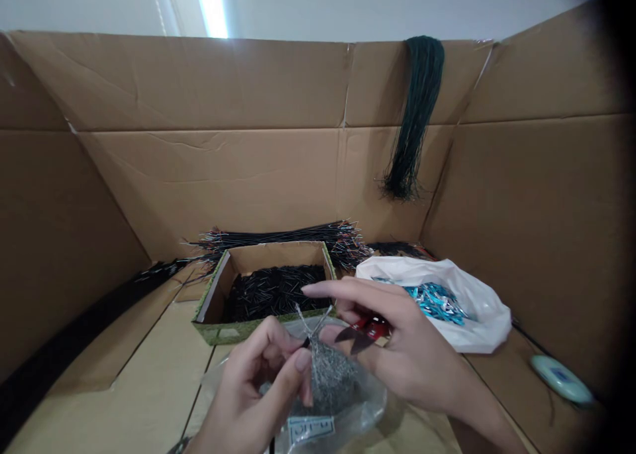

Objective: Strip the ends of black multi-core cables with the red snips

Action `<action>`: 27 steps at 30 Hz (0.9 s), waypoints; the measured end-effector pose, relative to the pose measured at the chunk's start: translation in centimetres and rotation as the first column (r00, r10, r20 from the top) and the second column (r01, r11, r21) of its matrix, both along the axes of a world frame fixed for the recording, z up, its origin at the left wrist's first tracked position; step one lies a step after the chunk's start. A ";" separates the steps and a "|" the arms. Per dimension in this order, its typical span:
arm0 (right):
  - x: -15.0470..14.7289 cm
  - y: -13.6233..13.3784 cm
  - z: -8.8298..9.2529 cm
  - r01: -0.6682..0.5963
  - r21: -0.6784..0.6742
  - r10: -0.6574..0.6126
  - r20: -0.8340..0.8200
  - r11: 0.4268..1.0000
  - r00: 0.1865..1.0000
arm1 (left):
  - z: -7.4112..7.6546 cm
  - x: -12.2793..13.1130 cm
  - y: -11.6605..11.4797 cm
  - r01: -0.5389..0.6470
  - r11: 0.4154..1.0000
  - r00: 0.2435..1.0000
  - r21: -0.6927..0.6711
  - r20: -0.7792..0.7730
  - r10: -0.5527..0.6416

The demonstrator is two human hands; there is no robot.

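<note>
My left hand [271,374] is closed, thumb and fingers pinching a thin black cable [307,342]. Two silvery strands [312,331] spread in a V just above the pinch. My right hand [392,335] is curled around small red-handled scissors [370,328], their dark blades pointing left and its index finger stretched out above the strands. Below both hands lies a clear plastic bag [368,407] with a mass of fine grey pieces [332,374] in it and a printed label [311,429]. The hidden part of the cable runs behind my left fingers.
Behind my hands stands an open box [211,333] of short black pieces [273,288]. A bundle of black cables [278,236] lies beyond it. At right are a white bag [477,335] with blue shiny strips [437,301] and a pale green oval object [561,379]. Dark green strands [417,116] hang from the cardboard wall [223,162].
</note>
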State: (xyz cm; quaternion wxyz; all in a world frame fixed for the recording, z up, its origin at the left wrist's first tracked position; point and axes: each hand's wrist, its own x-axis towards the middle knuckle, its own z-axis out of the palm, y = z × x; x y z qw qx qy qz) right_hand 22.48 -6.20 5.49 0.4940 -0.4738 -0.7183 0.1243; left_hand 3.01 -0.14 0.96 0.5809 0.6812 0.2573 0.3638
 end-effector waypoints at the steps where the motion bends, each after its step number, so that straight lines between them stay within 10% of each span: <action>1: 0.2 0.2 0.1 -0.042 0.017 0.042 0.001 0.999 0.999 | 0.1 0.1 -0.1 -0.018 1.000 1.000 -0.007 0.003 0.018; 17: -1.0 -0.1 -0.7 -0.060 0.246 -0.073 0.496 0.967 0.865 | 0.2 0.1 0.9 0.016 1.000 1.000 -0.014 -0.021 -0.016; 22: -2.0 -0.4 -1.1 -0.110 0.255 0.006 0.379 0.961 0.926 | 0.3 0.4 1.7 -0.054 0.998 0.998 -0.018 0.032 0.055; 27: -1.6 -0.5 -1.2 0.109 0.214 -0.146 0.167 0.971 0.975 | 0.0 0.0 2.1 -0.083 0.995 0.996 0.063 -0.016 0.084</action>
